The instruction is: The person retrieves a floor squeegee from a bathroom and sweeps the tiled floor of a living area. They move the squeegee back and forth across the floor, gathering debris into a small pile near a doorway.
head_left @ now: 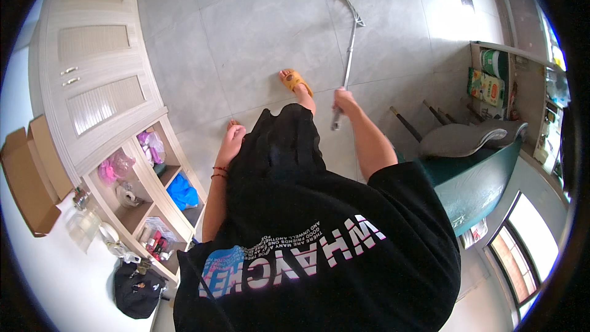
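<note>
— So, biggest first: that grey tiled floor (258, 31) is what the squeegee mop (349, 49) is standing on, with its flat head up near the far edge of the view and its metal pole slanting back down to the person's right hand (344, 99).

— And the risk?

— I'd say the chair (458, 138) lying tipped with its legs out, just right of the pole. A wide sweep to that side could knock the pole against those legs. One hand alone on a long pole also gives weak control, so the head might skid or twist on smooth tile.

— Anything on the other side?

— The open shelves (153, 190) of the cabinet, with bags and small things in them, lie well apart from the mop, so less worry there. The foot in the orange sandal (297, 81) is nearer the pole; it could get clipped.

— Which way does it point?

— Long axis runs away from the body, head end far, handle end near, leaning slightly right to left going down.

— The hands?

— Right fingers are curled tight round the pole's lower end. The left hand (232, 141) hangs by the dark skirt holding nothing, fingers loosely together as far as I can tell.
</note>
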Available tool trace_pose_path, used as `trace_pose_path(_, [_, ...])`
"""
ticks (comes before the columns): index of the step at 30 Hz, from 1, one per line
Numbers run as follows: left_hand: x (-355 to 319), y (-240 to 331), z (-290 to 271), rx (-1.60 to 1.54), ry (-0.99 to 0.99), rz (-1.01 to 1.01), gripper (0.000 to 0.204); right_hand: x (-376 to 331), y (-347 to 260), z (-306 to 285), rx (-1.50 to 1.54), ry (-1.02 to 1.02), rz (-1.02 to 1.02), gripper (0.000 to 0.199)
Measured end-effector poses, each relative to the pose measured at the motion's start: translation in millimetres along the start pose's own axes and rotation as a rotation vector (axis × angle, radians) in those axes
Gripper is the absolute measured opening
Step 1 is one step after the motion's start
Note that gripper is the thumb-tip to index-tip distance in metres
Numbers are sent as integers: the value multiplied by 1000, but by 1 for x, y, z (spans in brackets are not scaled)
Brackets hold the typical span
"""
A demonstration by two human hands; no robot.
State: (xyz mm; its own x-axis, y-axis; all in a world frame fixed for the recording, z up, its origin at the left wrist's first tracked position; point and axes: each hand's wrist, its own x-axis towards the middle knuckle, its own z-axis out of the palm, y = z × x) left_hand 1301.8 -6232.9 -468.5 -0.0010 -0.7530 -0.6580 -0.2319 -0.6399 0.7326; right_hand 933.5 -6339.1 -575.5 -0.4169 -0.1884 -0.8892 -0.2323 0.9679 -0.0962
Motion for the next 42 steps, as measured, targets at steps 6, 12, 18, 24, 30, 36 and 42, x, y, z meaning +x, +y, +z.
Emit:
trace_pose_path(6, [-52, -106, -97, -72, 103, -42, 26, -213, -22, 183, 414, -292, -242, 19])
trace_pose_path(12, [-115, -206, -168, 454, 468, 90, 26, -233, 55, 376, -53, -507, -171, 24])
trace_pose_path(18, [-135, -229, -176, -116, 487, -328, 37, -240, 61, 353, -21, -445, -283, 27])
trace_pose_path(24, [-113, -254, -178, -160, 648, -105, 28, -296, 27, 184, 225, -620, -27, 34])
trace_pose_path(30, [-139, -208, -160, -222, 448, -265, 27, -277, 40, 107, 418, -494, 34, 36])
trace_pose_path(36, [-145, -243, -161, -196, 413, -422, 25, -220, 41, 126, 632, -319, -122, 26])
trace_pose_path(42, [-134, -213, -149, -247, 419, -359, 26, -221, 23, 172, 948, -320, 72, 23])
